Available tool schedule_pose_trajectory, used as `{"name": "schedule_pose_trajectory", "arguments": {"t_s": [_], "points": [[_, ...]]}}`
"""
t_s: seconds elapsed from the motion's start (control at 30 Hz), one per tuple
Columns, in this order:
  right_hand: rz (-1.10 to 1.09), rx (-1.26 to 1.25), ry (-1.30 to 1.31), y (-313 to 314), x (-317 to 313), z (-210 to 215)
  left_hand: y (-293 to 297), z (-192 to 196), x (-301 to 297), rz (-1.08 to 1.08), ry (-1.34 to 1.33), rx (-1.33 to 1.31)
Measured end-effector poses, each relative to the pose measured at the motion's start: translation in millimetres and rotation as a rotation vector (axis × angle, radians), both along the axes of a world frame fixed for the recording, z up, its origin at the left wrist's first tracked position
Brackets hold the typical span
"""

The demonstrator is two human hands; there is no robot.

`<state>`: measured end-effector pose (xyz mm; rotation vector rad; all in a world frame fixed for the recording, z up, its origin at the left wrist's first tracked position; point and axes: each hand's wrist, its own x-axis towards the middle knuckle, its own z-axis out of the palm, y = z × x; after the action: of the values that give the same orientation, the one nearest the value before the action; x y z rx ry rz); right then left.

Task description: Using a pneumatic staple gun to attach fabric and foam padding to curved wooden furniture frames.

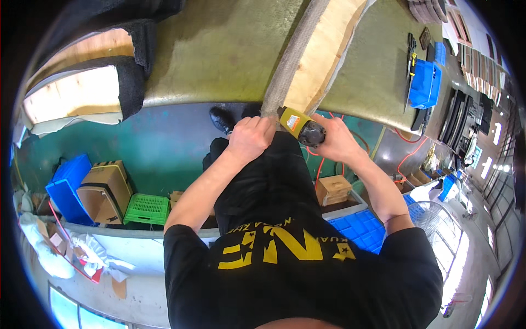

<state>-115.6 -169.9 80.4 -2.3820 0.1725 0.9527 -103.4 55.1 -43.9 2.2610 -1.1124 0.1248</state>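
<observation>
A long wooden board [319, 55] with grey-brown fabric [289, 63] along its left side lies across the table, its near end sticking out over the edge toward me. My left hand [252, 135] is closed on the fabric at the near left corner, fingers pinched together. In my right hand [335, 140] is a yellow and black pneumatic staple gun [298, 125], its nose at the near end of the board. The grip of the tool and most of the fingers around it are hidden.
The olive table [219, 55] carries dark-fabric-covered wooden pieces [76, 93] at left, a blue bin [424, 82] and scissors [410, 66] at right. An orange air hose [320, 172] hangs by my right arm. Below stand a cardboard box [104, 192] and a green crate [147, 209].
</observation>
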Motion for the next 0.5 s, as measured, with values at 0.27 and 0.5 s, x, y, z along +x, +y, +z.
{"name": "schedule_pose_trajectory", "arguments": {"t_s": [0.27,0.5], "points": [[-0.348,0.129,-0.297,-52,-16,10,-3,16,-2,0.081,0.081,0.056],[-0.445,-0.364,-0.362,-217,19,-17,-49,34,-35,0.861,1.214,-0.517]]}}
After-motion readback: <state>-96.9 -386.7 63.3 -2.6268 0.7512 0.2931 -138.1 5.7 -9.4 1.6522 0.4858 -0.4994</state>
